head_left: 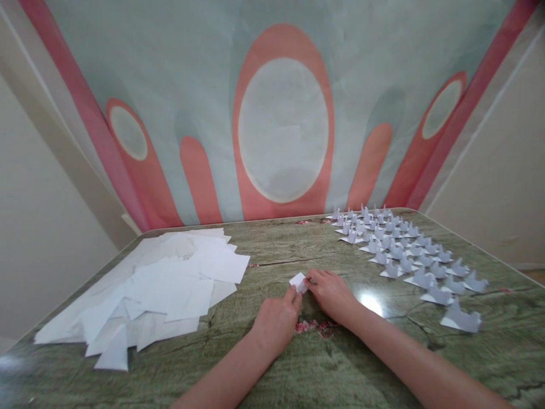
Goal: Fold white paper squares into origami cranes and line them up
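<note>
A small folded piece of white paper lies near the middle of the table, between my two hands. My left hand has its fingertips closed on the paper's near edge. From the right, my right hand pinches the paper's right side with thumb and fingers. The exact folds are too small to make out, and part of the paper is hidden under my fingertips.
Loose white paper sheets lie in an overlapping pile on the left. On the right stand rows of several folded paper birds. The wood-patterned table reaches a wall covering with pink arches.
</note>
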Available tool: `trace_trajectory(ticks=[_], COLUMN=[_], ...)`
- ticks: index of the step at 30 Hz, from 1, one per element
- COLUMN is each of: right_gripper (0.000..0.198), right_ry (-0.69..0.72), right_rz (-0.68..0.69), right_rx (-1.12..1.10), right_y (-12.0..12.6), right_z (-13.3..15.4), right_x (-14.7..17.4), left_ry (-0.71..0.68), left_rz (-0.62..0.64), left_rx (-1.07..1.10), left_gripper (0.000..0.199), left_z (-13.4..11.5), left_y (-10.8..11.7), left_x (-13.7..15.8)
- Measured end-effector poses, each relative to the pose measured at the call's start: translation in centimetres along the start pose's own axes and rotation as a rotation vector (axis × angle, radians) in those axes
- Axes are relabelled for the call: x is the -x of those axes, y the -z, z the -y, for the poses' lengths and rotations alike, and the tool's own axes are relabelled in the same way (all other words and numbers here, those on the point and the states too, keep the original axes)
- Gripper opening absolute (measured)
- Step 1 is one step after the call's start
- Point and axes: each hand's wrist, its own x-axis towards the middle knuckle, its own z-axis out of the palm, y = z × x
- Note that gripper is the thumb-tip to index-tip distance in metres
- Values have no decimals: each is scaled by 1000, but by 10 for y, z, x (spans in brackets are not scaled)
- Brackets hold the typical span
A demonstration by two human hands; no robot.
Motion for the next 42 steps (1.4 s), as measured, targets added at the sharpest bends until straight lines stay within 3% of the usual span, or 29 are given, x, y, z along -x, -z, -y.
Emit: trace_trajectory(ticks=[6, 11, 19, 26, 37, 42], right_gripper=[24, 26, 26, 26, 26, 23], right_ry=[46, 68, -101, -95, -211, -207], right_rz=[37, 63, -20, -48, -166, -172], right_rx=[9, -117, -70, -71, -524, -562], right_y=[12, 14, 1, -3, -15, -18], right_z=[11, 9, -8, -9, -15, -17], right_x=[3, 7, 6, 6, 4, 4], left_ry=[-18, -35, -48, -46, -14, -3], left_rz=[-18, -1, -8, -47, -228, -282], left_rx=[27, 28, 11, 42, 349, 434], left_gripper=[43, 45, 45, 44, 37, 36], left_z=[2, 1, 2, 3, 15, 19], left_y=[-1, 0, -5, -7, -27, -33], left_x=[0, 0, -2, -2, -5, -7])
